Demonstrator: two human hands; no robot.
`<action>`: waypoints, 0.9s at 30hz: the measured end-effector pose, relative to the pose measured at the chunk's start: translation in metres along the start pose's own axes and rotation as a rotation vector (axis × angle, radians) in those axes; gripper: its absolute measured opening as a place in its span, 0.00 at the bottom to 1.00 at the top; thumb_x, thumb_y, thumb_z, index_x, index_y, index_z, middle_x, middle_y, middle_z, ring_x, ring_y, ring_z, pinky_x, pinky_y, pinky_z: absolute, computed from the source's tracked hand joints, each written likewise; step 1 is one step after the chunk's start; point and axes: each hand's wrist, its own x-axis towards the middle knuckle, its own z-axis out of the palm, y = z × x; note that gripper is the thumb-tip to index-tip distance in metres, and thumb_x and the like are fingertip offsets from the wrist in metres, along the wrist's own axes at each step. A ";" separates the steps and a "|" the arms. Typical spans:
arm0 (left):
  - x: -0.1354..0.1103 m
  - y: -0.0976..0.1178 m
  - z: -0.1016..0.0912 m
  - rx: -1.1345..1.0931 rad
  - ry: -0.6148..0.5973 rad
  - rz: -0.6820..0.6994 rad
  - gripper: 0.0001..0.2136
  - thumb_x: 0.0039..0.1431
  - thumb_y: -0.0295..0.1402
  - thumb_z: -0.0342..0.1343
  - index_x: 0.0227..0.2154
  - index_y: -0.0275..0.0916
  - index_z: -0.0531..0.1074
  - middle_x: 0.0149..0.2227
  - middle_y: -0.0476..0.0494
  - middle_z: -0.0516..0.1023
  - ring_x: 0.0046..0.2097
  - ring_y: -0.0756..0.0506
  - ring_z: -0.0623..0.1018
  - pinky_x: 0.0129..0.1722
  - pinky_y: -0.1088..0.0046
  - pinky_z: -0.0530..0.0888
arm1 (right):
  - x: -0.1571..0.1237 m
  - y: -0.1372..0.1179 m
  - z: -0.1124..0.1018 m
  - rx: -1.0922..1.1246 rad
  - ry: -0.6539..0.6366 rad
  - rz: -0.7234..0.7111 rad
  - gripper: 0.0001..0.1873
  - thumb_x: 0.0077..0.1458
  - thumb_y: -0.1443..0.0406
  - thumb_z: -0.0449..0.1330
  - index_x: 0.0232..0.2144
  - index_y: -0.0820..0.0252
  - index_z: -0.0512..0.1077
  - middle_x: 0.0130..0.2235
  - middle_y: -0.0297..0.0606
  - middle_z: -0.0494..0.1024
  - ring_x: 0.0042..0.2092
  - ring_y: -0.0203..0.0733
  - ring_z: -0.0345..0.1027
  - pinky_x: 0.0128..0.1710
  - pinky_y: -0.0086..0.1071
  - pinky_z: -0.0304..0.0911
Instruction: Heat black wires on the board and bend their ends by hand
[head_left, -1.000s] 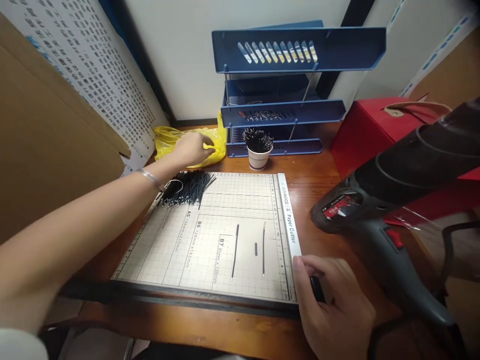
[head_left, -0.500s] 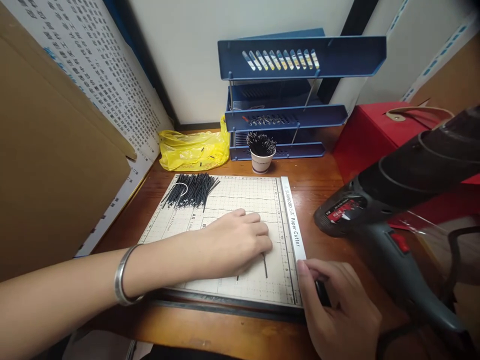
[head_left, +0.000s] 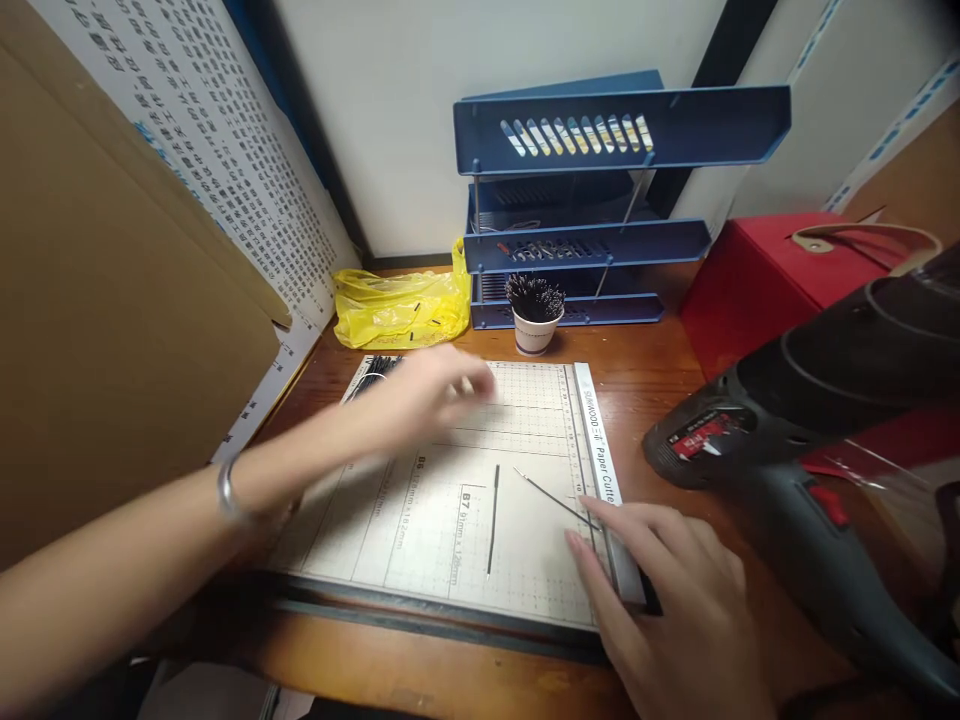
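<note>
My left hand (head_left: 442, 395), smeared by motion, is above the far left part of the paper cutter (head_left: 390, 550). It partly hides a bundle of thin black wires (head_left: 382, 368); whether it holds anything cannot be made out. At the cutter's right edge, my right hand (head_left: 679, 590) has thumb and index finger spread apart. A single black wire (head_left: 555, 497) lies slantwise on the board, its right end between these two fingertips. Left of it, another black wire (head_left: 493, 520) lies nearly straight up and down on the printed grid.
Behind the cutter stand a paper cup (head_left: 537, 335) packed with black wires, a yellow plastic bag (head_left: 397, 315) and a blue tray rack (head_left: 622, 125). A heat gun (head_left: 787, 470) juts in from the right, before a red box (head_left: 757, 260). Cardboard (head_left: 135, 260) borders the left.
My left hand has lifted off the board's middle and moved away and left toward the bundle. My right hand has let go of the black cutter handle and reached to the wire.
</note>
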 end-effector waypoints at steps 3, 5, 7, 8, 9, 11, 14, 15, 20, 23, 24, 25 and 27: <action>0.047 -0.063 -0.024 0.110 0.134 -0.302 0.07 0.65 0.31 0.57 0.38 0.38 0.81 0.44 0.40 0.85 0.46 0.41 0.81 0.48 0.65 0.74 | 0.002 -0.004 0.008 -0.069 -0.033 0.034 0.11 0.64 0.61 0.61 0.47 0.54 0.76 0.44 0.43 0.78 0.43 0.51 0.70 0.43 0.43 0.59; 0.073 -0.101 -0.028 0.171 0.147 -0.445 0.07 0.65 0.32 0.60 0.39 0.35 0.80 0.45 0.38 0.84 0.49 0.38 0.81 0.52 0.60 0.75 | 0.001 -0.006 0.014 -0.103 -0.054 0.069 0.10 0.62 0.61 0.61 0.45 0.55 0.76 0.51 0.48 0.77 0.50 0.57 0.71 0.47 0.47 0.60; 0.091 -0.128 -0.023 0.212 0.119 -0.540 0.10 0.66 0.36 0.61 0.43 0.35 0.78 0.48 0.40 0.82 0.51 0.39 0.80 0.54 0.55 0.76 | 0.000 -0.007 0.018 -0.127 -0.061 0.111 0.08 0.62 0.61 0.61 0.43 0.56 0.75 0.57 0.52 0.74 0.57 0.62 0.68 0.53 0.54 0.60; 0.097 -0.137 -0.019 0.225 0.099 -0.571 0.11 0.66 0.38 0.61 0.45 0.36 0.77 0.49 0.40 0.80 0.52 0.40 0.80 0.54 0.55 0.76 | 0.000 -0.007 0.020 -0.134 -0.048 0.120 0.08 0.62 0.61 0.60 0.42 0.57 0.74 0.59 0.53 0.73 0.60 0.65 0.66 0.55 0.58 0.59; 0.101 -0.143 -0.016 0.234 0.082 -0.593 0.12 0.67 0.39 0.61 0.47 0.36 0.77 0.51 0.41 0.80 0.53 0.39 0.79 0.54 0.55 0.77 | -0.001 -0.006 0.021 -0.138 -0.035 0.121 0.07 0.62 0.61 0.60 0.40 0.57 0.74 0.60 0.53 0.72 0.62 0.66 0.64 0.57 0.61 0.57; 0.103 -0.148 -0.012 0.244 0.058 -0.608 0.13 0.67 0.40 0.61 0.48 0.37 0.76 0.51 0.42 0.79 0.53 0.39 0.79 0.53 0.56 0.77 | -0.003 -0.005 0.024 -0.138 -0.029 0.101 0.04 0.62 0.62 0.59 0.38 0.56 0.72 0.62 0.53 0.72 0.65 0.66 0.62 0.59 0.64 0.54; 0.093 -0.135 -0.018 0.259 0.084 -0.570 0.11 0.66 0.38 0.61 0.45 0.37 0.78 0.49 0.40 0.81 0.53 0.38 0.79 0.54 0.56 0.75 | -0.005 -0.006 0.025 -0.112 -0.051 0.082 0.03 0.62 0.64 0.58 0.34 0.55 0.71 0.62 0.50 0.72 0.66 0.63 0.61 0.62 0.67 0.49; 0.086 -0.124 -0.022 0.264 0.108 -0.538 0.10 0.65 0.36 0.61 0.44 0.37 0.80 0.48 0.39 0.82 0.53 0.36 0.79 0.55 0.57 0.74 | -0.005 -0.007 0.025 -0.097 -0.056 0.090 0.03 0.61 0.65 0.58 0.34 0.55 0.70 0.62 0.50 0.73 0.66 0.62 0.61 0.62 0.67 0.48; 0.020 -0.041 -0.024 0.232 0.150 -0.136 0.11 0.64 0.37 0.55 0.43 0.43 0.82 0.46 0.45 0.83 0.50 0.39 0.80 0.53 0.65 0.70 | -0.003 -0.015 0.021 -0.047 -0.061 0.145 0.04 0.57 0.66 0.59 0.29 0.55 0.69 0.61 0.49 0.75 0.65 0.63 0.64 0.63 0.68 0.49; -0.007 -0.021 -0.016 0.224 0.116 -0.072 0.11 0.63 0.38 0.56 0.40 0.45 0.82 0.44 0.45 0.84 0.50 0.37 0.79 0.51 0.63 0.71 | -0.003 -0.015 0.023 -0.046 -0.033 0.137 0.06 0.56 0.65 0.59 0.27 0.56 0.69 0.59 0.50 0.77 0.63 0.64 0.66 0.61 0.70 0.51; -0.008 -0.026 -0.015 0.229 0.115 -0.138 0.11 0.62 0.37 0.56 0.41 0.46 0.82 0.45 0.45 0.84 0.51 0.36 0.79 0.51 0.61 0.71 | -0.004 -0.015 0.024 -0.045 -0.022 0.137 0.06 0.55 0.65 0.60 0.26 0.56 0.69 0.59 0.51 0.77 0.63 0.65 0.67 0.61 0.70 0.51; -0.005 -0.036 -0.015 0.243 0.127 -0.249 0.10 0.61 0.36 0.57 0.41 0.47 0.82 0.46 0.45 0.84 0.52 0.36 0.79 0.53 0.61 0.70 | -0.004 -0.014 0.025 -0.043 -0.009 0.132 0.07 0.55 0.64 0.60 0.26 0.56 0.69 0.58 0.51 0.77 0.62 0.65 0.67 0.60 0.71 0.51; 0.012 -0.067 -0.019 0.266 0.143 -0.367 0.11 0.60 0.34 0.59 0.42 0.44 0.83 0.48 0.41 0.84 0.52 0.34 0.79 0.53 0.59 0.71 | -0.005 -0.014 0.027 -0.036 0.005 0.138 0.07 0.55 0.64 0.60 0.25 0.56 0.69 0.58 0.51 0.78 0.61 0.65 0.67 0.60 0.71 0.51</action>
